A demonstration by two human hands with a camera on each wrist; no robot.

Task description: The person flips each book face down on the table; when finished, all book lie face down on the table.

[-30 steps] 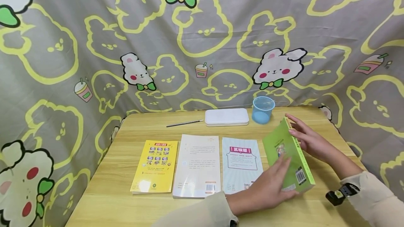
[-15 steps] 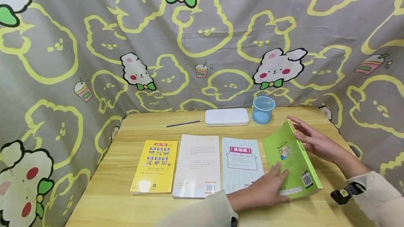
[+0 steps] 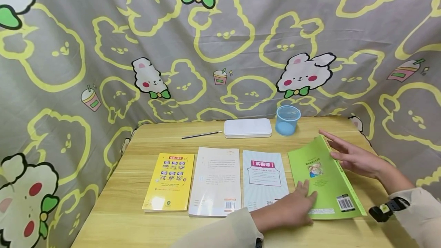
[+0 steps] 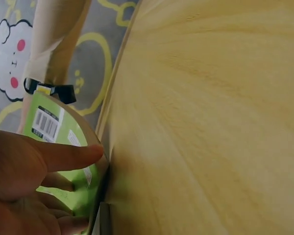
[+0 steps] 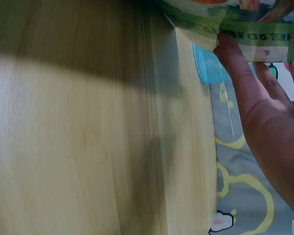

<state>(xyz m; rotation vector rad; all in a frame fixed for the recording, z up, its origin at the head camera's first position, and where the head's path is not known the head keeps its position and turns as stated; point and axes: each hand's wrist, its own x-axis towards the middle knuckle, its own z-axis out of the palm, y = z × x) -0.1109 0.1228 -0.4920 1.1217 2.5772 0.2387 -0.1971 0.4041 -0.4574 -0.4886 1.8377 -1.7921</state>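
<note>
A green book [image 3: 318,179] lies at the right of a row of books, back cover up, its right spine side raised so the cover slopes down to the left. My right hand [image 3: 356,159] holds that raised edge near the top corner; in the right wrist view the thumb [image 5: 233,61] lies against the illustrated front cover. With fingers spread, my left hand [image 3: 293,208] rests on the lower left of the book. The left wrist view shows its thumb [image 4: 71,155] extended at the book's bottom edge. The pale blue book [image 3: 263,179] lies just left, partly behind the left hand.
A white book [image 3: 215,183] and a yellow book [image 3: 169,183] continue the row leftward. Behind them on the wooden table [image 3: 113,202] are a thin dark pen [image 3: 201,135], a white case [image 3: 247,128] and a blue mesh cup [image 3: 287,121]. A patterned curtain [image 3: 213,41] hangs behind.
The green book has tilted down from nearly upright on its left edge, its spine side swinging right and lower. The right hand moved right with it; the left hand stayed at its lower left.
</note>
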